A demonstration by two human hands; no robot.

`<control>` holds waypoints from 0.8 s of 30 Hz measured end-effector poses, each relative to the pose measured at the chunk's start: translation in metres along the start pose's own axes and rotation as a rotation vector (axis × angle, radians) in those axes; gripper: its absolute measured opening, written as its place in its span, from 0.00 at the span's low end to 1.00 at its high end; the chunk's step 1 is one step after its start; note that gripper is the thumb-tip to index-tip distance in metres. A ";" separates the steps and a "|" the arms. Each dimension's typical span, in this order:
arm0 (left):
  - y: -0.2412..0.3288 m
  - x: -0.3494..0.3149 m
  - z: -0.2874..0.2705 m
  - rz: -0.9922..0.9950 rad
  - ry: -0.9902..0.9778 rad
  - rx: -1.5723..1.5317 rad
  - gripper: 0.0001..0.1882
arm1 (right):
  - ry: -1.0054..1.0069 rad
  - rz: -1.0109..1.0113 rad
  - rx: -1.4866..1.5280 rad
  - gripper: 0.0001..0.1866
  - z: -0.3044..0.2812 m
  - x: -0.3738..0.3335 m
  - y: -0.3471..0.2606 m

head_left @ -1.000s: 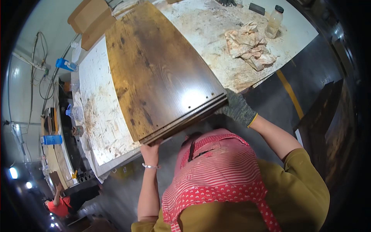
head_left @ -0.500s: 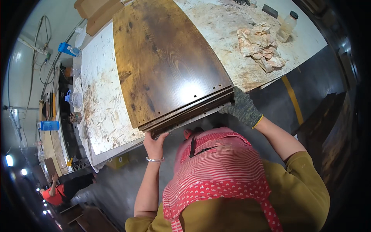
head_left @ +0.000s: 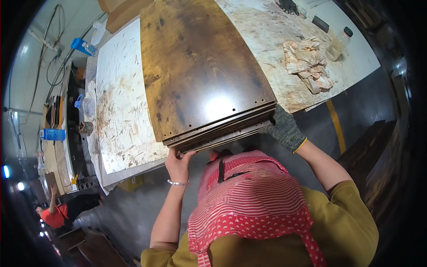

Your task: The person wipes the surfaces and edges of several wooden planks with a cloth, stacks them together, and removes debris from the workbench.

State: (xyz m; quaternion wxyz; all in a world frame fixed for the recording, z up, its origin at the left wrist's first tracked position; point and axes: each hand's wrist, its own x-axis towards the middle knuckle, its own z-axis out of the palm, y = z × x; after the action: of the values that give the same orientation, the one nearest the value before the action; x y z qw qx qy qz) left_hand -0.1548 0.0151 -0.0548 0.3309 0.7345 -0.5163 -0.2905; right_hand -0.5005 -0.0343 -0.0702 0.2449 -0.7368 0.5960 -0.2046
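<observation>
A stack of dark brown wood-grain panels (head_left: 200, 66) lies on the worktable, its near end jutting past the table's front edge. Small holes run along the top panel's near edge, and the panel edges below are slightly staggered. My bare left hand (head_left: 179, 168), with a bracelet at the wrist, grips the stack's near left corner from beneath, its thumb at the lower edge. At the near right corner, my right hand (head_left: 287, 130) in a dark knit glove closes round the side of the stack. Its fingertips are partly hidden by the panels.
The white, stained worktable (head_left: 122, 98) spreads on both sides of the stack. On its right are a crumpled stained cloth (head_left: 308, 64), a lidded jar (head_left: 339, 44), a dark block (head_left: 320, 24) and a dark glove (head_left: 288, 6). A person in red (head_left: 55, 215) is at far left.
The lower panels show more at the near end, with their edges more staggered. The view has shifted, so the stack and table appear further right. Both hands keep their hold at the corners.
</observation>
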 end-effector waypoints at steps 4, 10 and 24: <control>0.001 0.003 -0.004 0.029 0.027 0.132 0.20 | 0.019 0.006 0.055 0.40 -0.008 0.005 -0.011; 0.001 0.005 0.002 0.075 0.097 0.126 0.19 | -0.018 0.090 0.086 0.37 -0.013 0.007 -0.021; 0.006 0.011 0.006 -0.058 0.045 -0.136 0.16 | 0.071 0.000 -0.015 0.23 -0.009 0.009 -0.022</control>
State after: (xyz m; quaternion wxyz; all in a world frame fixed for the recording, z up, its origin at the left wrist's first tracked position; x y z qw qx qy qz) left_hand -0.1597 0.0024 -0.0551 0.3831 0.7313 -0.4665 -0.3177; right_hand -0.4870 -0.0402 -0.0493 0.2179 -0.7307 0.6061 -0.2262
